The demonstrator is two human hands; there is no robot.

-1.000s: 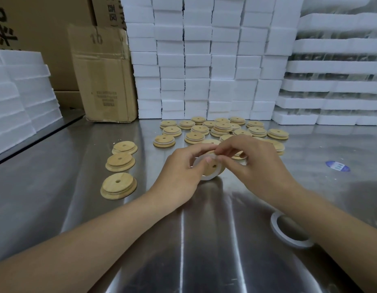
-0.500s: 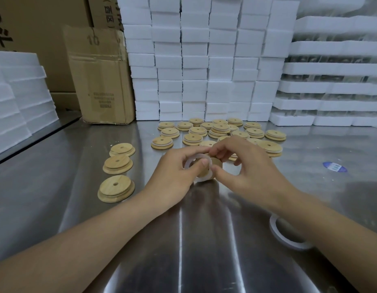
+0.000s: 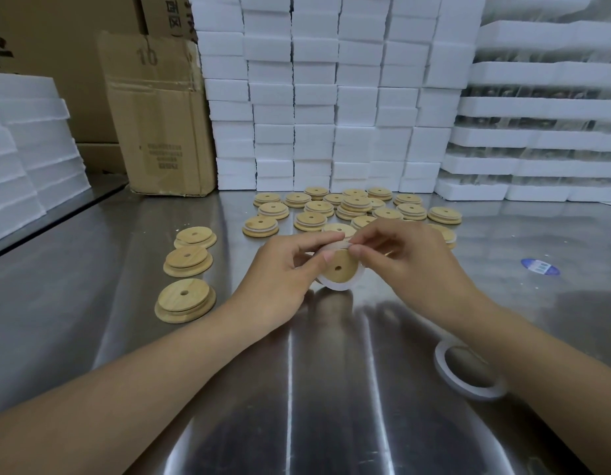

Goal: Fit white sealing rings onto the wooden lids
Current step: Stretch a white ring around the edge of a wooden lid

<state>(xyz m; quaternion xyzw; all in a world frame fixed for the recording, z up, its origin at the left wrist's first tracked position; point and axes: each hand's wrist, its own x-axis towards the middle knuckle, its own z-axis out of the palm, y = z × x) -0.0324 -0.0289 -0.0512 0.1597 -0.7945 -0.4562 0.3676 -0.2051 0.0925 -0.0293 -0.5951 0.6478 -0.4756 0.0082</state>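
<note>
Starting at the left, three bare lids (image 3: 187, 261) wait on the tabletop (image 3: 297, 389). The left hand (image 3: 280, 269) has its fingers clasped round the wooden lid (image 3: 342, 262), held on edge just above the steel. The white ring (image 3: 338, 287), loose off the lid's left a moment ago, now hugs its lower rim. The right hand (image 3: 413, 262) pinches it over the top edge. It is nearly seated, I think, though the fingers hide that part. A spare ring (image 3: 475, 392) lies far right.

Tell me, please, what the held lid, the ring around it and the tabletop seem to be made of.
Lid: pale wood, possibly bamboo, matte; faint grain and a tan tone show.
Ring: white, slightly translucent, thin and flexing, so likely silicone or soft rubber.
Tabletop: brushed metal, probably stainless steel; streaky reflections show.
</note>
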